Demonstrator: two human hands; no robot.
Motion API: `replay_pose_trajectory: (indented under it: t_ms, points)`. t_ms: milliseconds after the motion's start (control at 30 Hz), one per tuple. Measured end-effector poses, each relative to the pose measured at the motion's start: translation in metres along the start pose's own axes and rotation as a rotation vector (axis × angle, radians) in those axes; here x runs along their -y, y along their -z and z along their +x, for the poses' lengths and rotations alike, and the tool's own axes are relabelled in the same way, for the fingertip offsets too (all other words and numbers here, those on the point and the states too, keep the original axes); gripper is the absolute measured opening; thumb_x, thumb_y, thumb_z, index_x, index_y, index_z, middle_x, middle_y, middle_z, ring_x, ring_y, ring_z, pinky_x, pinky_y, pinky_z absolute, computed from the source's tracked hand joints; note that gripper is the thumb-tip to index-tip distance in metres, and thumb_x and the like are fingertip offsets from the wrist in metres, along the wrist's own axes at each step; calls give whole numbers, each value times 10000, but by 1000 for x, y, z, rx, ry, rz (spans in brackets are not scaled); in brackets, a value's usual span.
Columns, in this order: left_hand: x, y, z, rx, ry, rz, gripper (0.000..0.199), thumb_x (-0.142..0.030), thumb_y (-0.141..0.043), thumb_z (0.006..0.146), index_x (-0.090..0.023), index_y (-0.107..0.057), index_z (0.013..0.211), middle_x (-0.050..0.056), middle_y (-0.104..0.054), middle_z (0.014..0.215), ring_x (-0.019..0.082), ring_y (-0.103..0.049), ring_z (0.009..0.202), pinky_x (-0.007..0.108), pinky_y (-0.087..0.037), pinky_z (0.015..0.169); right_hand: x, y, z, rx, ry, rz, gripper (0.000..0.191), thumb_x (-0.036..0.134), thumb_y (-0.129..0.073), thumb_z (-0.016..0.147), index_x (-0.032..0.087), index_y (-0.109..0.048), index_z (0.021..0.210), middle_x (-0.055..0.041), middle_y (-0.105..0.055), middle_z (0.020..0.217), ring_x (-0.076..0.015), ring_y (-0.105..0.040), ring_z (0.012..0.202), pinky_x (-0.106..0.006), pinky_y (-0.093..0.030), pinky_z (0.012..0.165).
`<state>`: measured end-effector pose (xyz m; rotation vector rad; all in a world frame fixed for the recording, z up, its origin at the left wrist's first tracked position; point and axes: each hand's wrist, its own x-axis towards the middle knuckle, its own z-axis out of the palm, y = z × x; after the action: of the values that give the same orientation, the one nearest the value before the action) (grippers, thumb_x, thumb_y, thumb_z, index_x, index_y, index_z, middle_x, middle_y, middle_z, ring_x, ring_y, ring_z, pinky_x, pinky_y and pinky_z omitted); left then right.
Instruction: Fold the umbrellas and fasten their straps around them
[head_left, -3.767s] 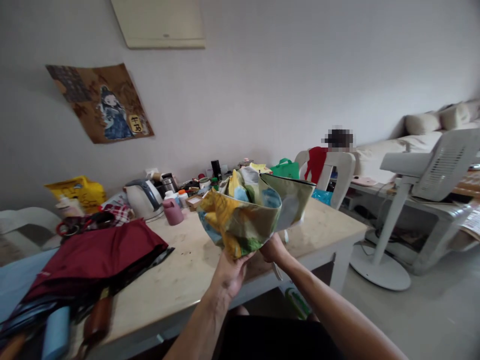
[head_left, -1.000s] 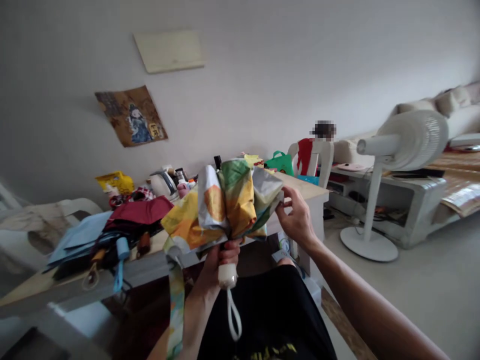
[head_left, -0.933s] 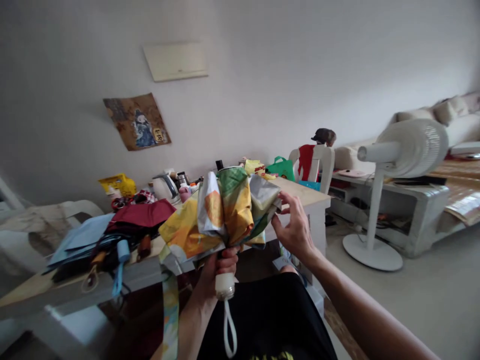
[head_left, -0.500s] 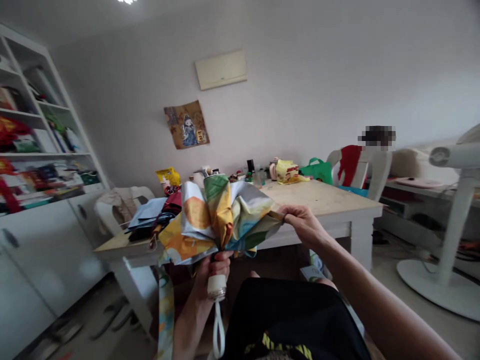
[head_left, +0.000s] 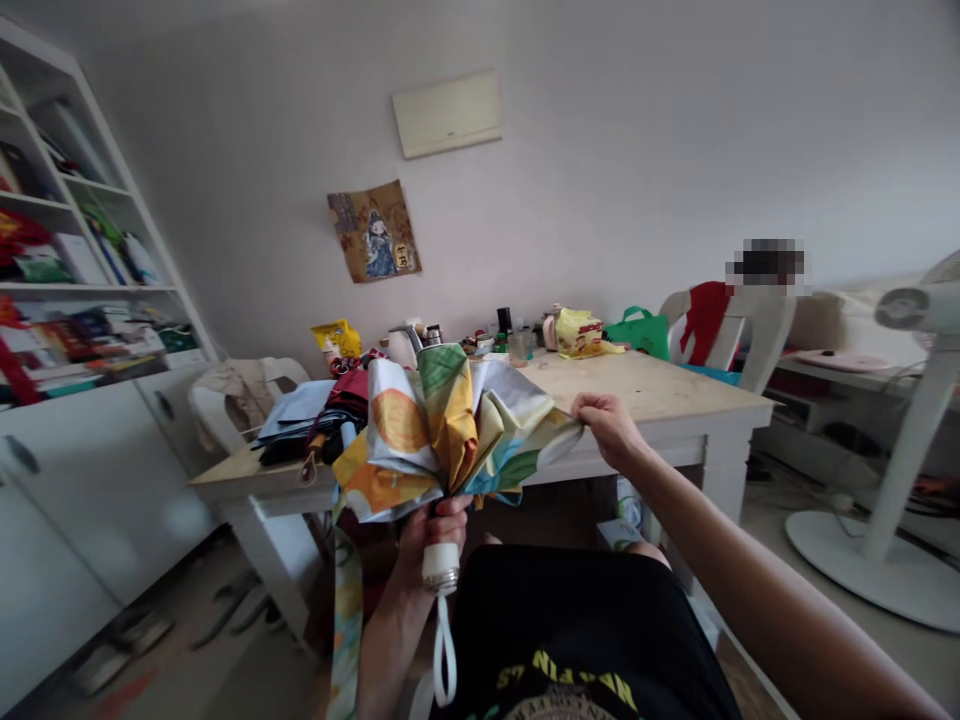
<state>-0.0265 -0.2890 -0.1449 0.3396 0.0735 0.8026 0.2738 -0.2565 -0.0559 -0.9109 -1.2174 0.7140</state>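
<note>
**Loose umbrella (head_left: 450, 430) held up over the lap, 1 cloth edge pinched**

The patterned umbrella stands handle (head_left: 441, 568) down in front of the table (head_left: 645, 385), its cloth bunched in uneven folds. The left hand (head_left: 431, 525) wraps the stem just above the white handle; the right hand (head_left: 611, 430) pinches an outer edge of the cloth, drawing it to the side. A white loop (head_left: 445, 650) hangs below, and a patterned strip (head_left: 346, 600) dangles at the left.

As I judge it, a hard tug at the right could strain the cloth or tilt the umbrella if the left grip is slack. Folds that overlap unevenly could trap one another, and the loose strip could get caught among them.

Around it, a pile of folded umbrellas (head_left: 300, 415) lies on the table's left end. Farther back stand a kettle (head_left: 403, 345), a yellow packet (head_left: 577, 335) and a green bag (head_left: 641, 335). The table's near edge limits forward room; the bunched cloth hides part of the tabletop. A fan (head_left: 892, 430) stands well apart at the right.
</note>
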Motion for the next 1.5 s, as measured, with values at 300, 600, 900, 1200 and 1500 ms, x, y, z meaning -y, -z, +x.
replay_pose_trajectory:
  t_ms: [300,600,900,1200,1500]
  points:
    - [8,9,-10,-129,-123,112,342,-122,-619,817,-221,-305,725,-111,-291,517,17,-314,361,75,-266,369,46,-38,-59,193,684,-427,341,168,-562,746,193,-570,1086,-80,-601,1074,-172,-584,843,-320,-504,764]
    - [4,20,-14,-81,27,109,401,-130,-692,761,-216,-303,711,-109,-281,519,9,-325,365,71,-280,382,30,-62,-32,188,432,-310,133,305,-551,832,193,-570,763,-2,-569,666,-140,-514,598,-273,-439,577]
    - [-5,36,-13,-49,231,144,506,-184,-800,697,-207,-295,671,-128,-227,503,-1,-268,358,70,-231,358,44,-23,13,782,158,-172,378,352,-790,640,164,-710,958,-42,-715,926,-186,-655,829,-328,-535,748]
    - [-9,27,-14,-128,99,139,407,-97,-655,802,-207,-284,679,-118,-223,524,-3,-280,362,57,-244,386,38,-29,14,935,-180,361,333,392,-836,650,135,-733,835,-11,-713,725,-113,-647,611,-198,-512,563]
    - [-15,18,-12,-3,210,196,486,-165,-706,786,-209,-245,638,-127,-205,477,-16,-175,339,57,-219,351,35,-31,28,871,-360,373,347,363,-865,641,116,-673,790,-1,-679,657,-97,-607,534,-186,-480,501]
